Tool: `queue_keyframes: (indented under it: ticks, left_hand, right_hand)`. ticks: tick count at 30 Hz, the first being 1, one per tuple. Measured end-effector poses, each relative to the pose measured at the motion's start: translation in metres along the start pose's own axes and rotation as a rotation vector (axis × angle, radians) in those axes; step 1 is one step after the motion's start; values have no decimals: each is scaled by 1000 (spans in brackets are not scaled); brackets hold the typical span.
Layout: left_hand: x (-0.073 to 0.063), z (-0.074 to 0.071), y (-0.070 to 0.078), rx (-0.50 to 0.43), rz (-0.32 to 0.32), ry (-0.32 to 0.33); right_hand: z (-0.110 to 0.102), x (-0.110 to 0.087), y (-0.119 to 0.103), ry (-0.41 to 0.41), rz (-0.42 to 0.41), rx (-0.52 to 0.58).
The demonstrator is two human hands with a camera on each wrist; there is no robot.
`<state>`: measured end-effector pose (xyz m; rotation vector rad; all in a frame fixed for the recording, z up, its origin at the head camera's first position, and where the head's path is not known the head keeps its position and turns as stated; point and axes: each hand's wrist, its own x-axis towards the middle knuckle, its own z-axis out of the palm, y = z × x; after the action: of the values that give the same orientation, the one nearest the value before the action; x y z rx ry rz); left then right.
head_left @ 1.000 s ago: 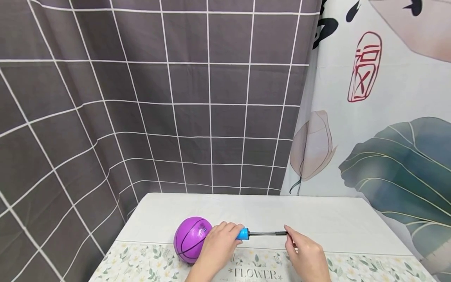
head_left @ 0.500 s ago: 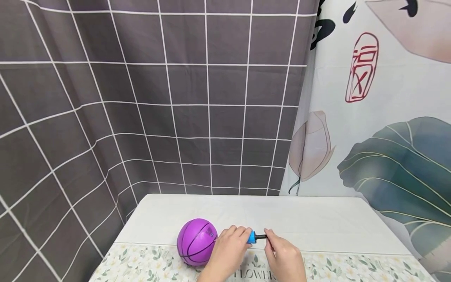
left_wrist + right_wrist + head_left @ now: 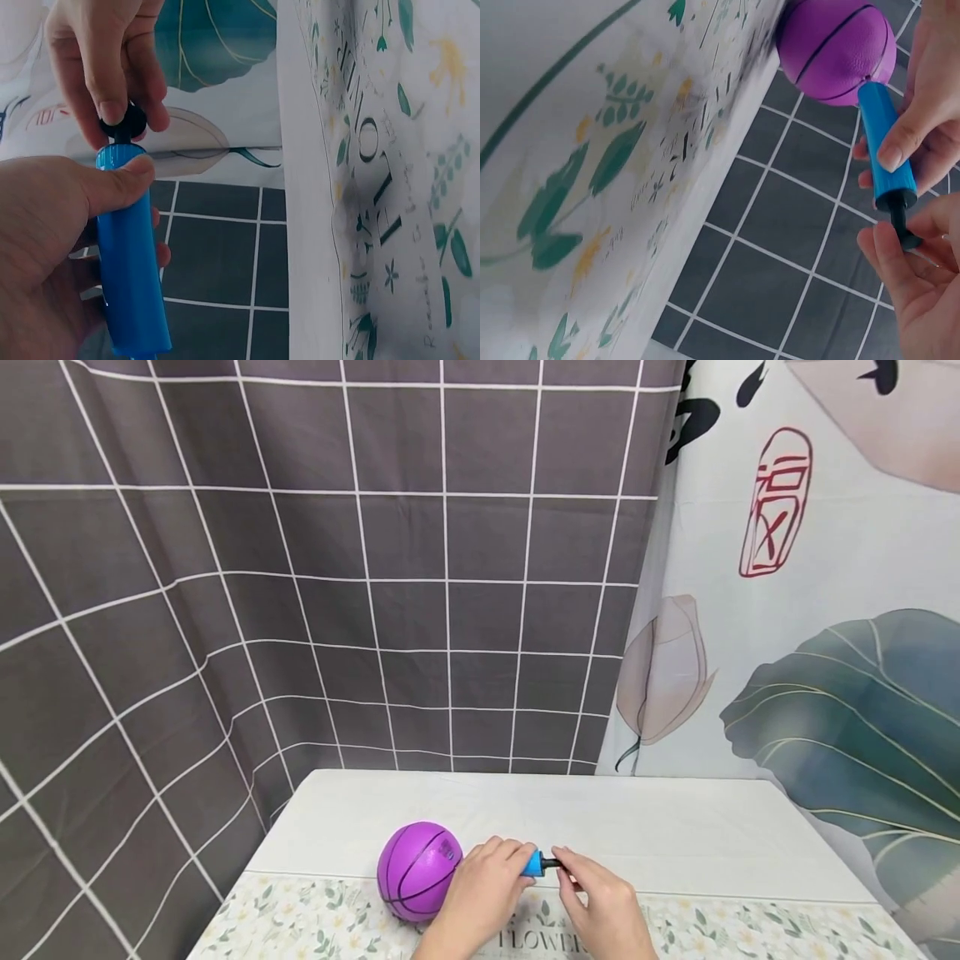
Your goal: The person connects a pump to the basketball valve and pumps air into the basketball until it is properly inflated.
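Note:
A purple ball (image 3: pixel 417 870) with black basketball lines rests on the table, left of both hands. My left hand (image 3: pixel 483 889) grips the blue barrel of a hand pump (image 3: pixel 133 262), fingers wrapped round it and thumb along its side. In the right wrist view the pump's (image 3: pixel 885 142) far end meets the ball (image 3: pixel 832 52) at a small dark spot. My right hand (image 3: pixel 603 897) pinches the black handle (image 3: pixel 126 124) between thumb and fingers. The handle sits close to the barrel, with only a short black stem showing between them.
The table (image 3: pixel 675 827) has a plain white back part and a floral front strip with printed lettering. Behind it hangs a dark grid-patterned curtain (image 3: pixel 480 618), with a leaf-printed white cloth (image 3: pixel 682 560) at the right.
My right hand has pushed the handle leftward to the barrel, hiding the long metal rod seen earlier. The ball and left hand have shifted slightly right.

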<state>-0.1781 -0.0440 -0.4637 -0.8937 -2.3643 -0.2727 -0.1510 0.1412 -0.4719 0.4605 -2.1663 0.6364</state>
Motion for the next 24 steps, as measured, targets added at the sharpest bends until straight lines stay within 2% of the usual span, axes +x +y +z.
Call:
queue_keyframes:
  ticks: [3, 10, 19, 24]
  left_hand:
    - [-2, -1, -3, -24, 2, -4]
    - [-3, -4, -3, -47, -5, -44]
    - [-6, -4, -6, -47, -11, -63]
    - [-7, -6, -8, -39, -34, -108]
  right_hand:
    - [0, 0, 2, -20, -5, 61]
    - [-2, -2, 3, -110, 66, 140]
    - [-4, -3, 1, -181, 133, 124]
    - [-5, -3, 1, -189, 135, 112]
